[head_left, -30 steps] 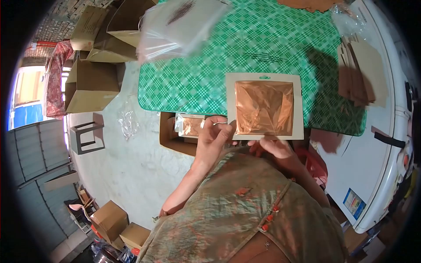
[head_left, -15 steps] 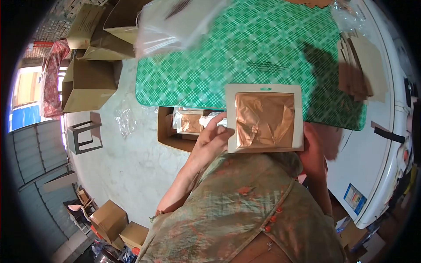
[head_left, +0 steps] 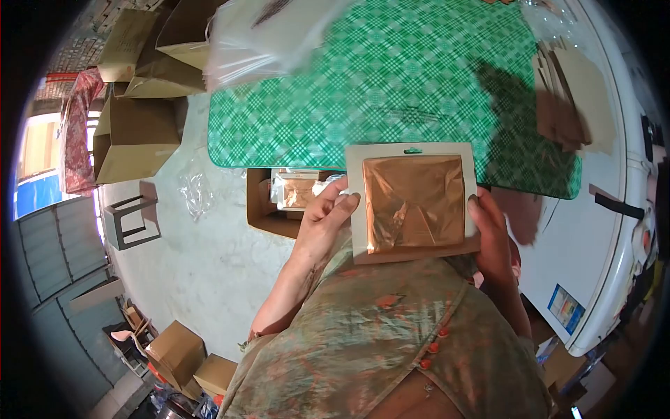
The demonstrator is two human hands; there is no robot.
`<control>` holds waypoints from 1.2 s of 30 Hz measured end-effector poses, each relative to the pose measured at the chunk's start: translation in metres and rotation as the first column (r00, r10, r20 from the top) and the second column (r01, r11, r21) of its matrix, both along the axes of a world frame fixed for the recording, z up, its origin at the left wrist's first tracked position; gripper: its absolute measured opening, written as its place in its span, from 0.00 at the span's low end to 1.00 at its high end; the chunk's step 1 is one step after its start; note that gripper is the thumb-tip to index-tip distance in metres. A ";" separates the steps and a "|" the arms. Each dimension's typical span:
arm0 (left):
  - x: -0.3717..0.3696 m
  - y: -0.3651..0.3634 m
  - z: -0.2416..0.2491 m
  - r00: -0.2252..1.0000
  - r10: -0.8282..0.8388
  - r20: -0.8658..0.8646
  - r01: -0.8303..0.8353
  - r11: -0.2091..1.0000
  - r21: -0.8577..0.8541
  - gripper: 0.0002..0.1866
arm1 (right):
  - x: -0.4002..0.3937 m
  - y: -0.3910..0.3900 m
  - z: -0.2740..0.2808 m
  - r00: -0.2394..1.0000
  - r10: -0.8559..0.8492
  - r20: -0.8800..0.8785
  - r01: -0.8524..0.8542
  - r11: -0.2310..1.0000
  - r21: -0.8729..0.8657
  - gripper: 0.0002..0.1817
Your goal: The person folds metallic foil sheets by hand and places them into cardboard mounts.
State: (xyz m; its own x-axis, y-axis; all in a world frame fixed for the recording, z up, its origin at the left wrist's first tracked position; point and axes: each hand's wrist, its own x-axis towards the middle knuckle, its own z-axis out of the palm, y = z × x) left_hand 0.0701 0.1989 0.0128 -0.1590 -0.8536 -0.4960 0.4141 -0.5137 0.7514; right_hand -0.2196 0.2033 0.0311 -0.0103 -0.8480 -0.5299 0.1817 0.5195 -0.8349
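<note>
Between my hands is a flat white-framed package (head_left: 415,202) with a hanging slot at its top and shiny copper-coloured material behind a clear window. My left hand (head_left: 331,213) grips its left edge, thumb on the front. On the opposite edge, my right hand (head_left: 488,218) pinches with the thumb in front; its other fingers are mostly hidden behind. Below the table edge an open cardboard box (head_left: 264,218) holds a similar copper-windowed package (head_left: 294,190), partly hidden by my left hand and the table.
The table has a green checked cover (head_left: 391,84). Clear plastic bags (head_left: 265,45) lie at its far left, and a stack of flat card pieces (head_left: 565,105) at its right. Open cartons (head_left: 136,136) stand left, near a grey frame stool (head_left: 131,216). Crumpled plastic (head_left: 197,195) lies on the floor.
The package has come slightly lower and left, and its front faces me more fully. My right thumb now shows on its front edge. Both hands keep their hold.
</note>
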 end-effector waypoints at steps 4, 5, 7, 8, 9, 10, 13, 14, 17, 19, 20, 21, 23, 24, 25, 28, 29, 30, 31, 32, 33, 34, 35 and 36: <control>0.004 0.006 -0.007 0.999 -0.028 0.018 0.028 0.999 -0.036 0.12 | 0.009 -0.003 0.008 0.993 -0.076 0.093 0.070 0.995 0.065 0.20; 0.004 0.006 -0.008 0.999 -0.049 0.012 0.050 0.998 -0.032 0.12 | 0.008 -0.004 0.008 0.993 -0.055 0.107 0.050 0.997 0.053 0.20; 0.013 0.011 -0.011 0.996 -0.091 0.003 0.091 0.996 -0.015 0.11 | 0.004 0.000 0.003 0.998 0.052 0.044 -0.049 0.997 -0.055 0.18; 0.018 0.014 -0.017 0.993 -0.115 -0.004 0.115 0.993 -0.009 0.11 | 0.003 0.002 0.003 0.997 0.063 0.055 -0.061 0.997 -0.043 0.18; 0.023 0.015 -0.022 0.990 -0.141 -0.011 0.141 0.990 -0.006 0.12 | 0.005 0.002 0.007 0.995 0.074 0.065 -0.072 0.997 -0.030 0.17; 0.026 0.016 -0.025 0.986 -0.166 -0.019 0.166 0.986 -0.002 0.12 | 0.008 0.000 0.014 0.992 0.040 0.117 -0.046 0.998 0.046 0.17; 0.014 0.014 -0.015 0.999 -0.039 -0.026 0.041 0.996 0.074 0.11 | 0.002 0.002 0.004 0.988 -0.008 0.155 -0.013 0.992 0.129 0.15; 0.009 0.010 -0.006 1.000 -0.013 -0.016 0.015 0.994 0.111 0.11 | -0.001 0.003 -0.002 0.988 -0.010 0.152 -0.010 0.991 0.131 0.15; -0.005 -0.004 0.019 0.999 0.041 0.002 -0.041 0.982 0.182 0.08 | -0.001 -0.002 0.000 0.992 0.082 0.095 -0.089 0.993 0.082 0.16; -0.006 -0.003 0.021 1.000 0.022 0.001 -0.022 0.986 0.165 0.06 | -0.003 -0.003 0.000 0.991 0.131 0.028 -0.133 0.990 0.054 0.16; -0.004 -0.002 0.017 1.000 0.000 0.003 -0.001 0.990 0.142 0.05 | -0.004 -0.004 0.000 0.988 0.154 -0.006 -0.154 0.987 0.044 0.16; 0.007 0.006 -0.001 0.999 -0.049 0.011 0.048 0.995 0.091 0.04 | -0.008 -0.004 -0.001 0.982 0.184 -0.046 -0.182 0.983 0.038 0.16; 0.020 0.016 -0.025 0.996 -0.087 -0.012 0.088 0.995 0.046 0.03 | -0.013 -0.004 -0.006 0.963 0.240 -0.126 -0.237 0.971 0.033 0.17; 0.022 0.017 -0.029 0.996 -0.076 -0.045 0.079 0.995 0.054 0.04 | -0.012 -0.003 -0.009 0.967 0.221 -0.125 -0.222 0.975 0.008 0.16; 0.026 0.018 -0.030 0.994 -0.091 -0.063 0.094 0.994 0.059 0.03 | -0.009 -0.003 -0.012 0.971 0.204 -0.124 -0.207 0.978 -0.016 0.16; 0.031 0.015 -0.021 0.985 -0.153 -0.075 0.158 0.986 0.060 0.01 | -0.008 -0.004 -0.012 0.964 0.214 -0.160 -0.222 0.974 -0.036 0.16; 0.031 0.015 -0.019 0.985 -0.161 -0.065 0.165 0.984 0.061 0.01 | -0.010 -0.005 -0.012 0.957 0.228 -0.178 -0.238 0.971 -0.034 0.16; 0.028 0.015 -0.020 0.989 -0.138 -0.043 0.141 0.988 0.065 0.02 | -0.011 -0.005 -0.012 0.947 0.256 -0.194 -0.265 0.964 -0.019 0.16; 0.024 0.015 -0.020 0.993 -0.116 -0.021 0.118 0.991 0.067 0.03 | -0.014 -0.006 -0.013 0.936 0.283 -0.210 -0.290 0.957 -0.004 0.16; 0.021 0.013 -0.018 0.993 -0.115 0.002 0.115 0.991 0.070 0.04 | -0.017 -0.007 -0.015 0.924 0.308 -0.226 -0.314 0.949 0.010 0.15; 0.017 0.012 -0.013 0.993 -0.114 0.026 0.112 0.991 0.072 0.05 | -0.022 -0.006 -0.022 0.910 0.325 -0.258 -0.328 0.944 0.032 0.15; 0.015 0.011 -0.010 0.992 -0.113 0.049 0.109 0.991 0.075 0.06 | -0.027 -0.005 -0.032 0.894 0.342 -0.288 -0.342 0.938 0.054 0.14; 0.015 0.011 -0.011 0.993 -0.107 0.055 0.103 0.993 0.064 0.06 | -0.032 -0.003 -0.039 0.877 0.360 -0.317 -0.355 0.932 0.078 0.14; 0.015 0.011 -0.012 0.993 -0.100 0.061 0.097 0.994 0.053 0.06 | -0.026 -0.005 -0.034 0.910 0.305 -0.281 -0.316 0.949 0.008 0.13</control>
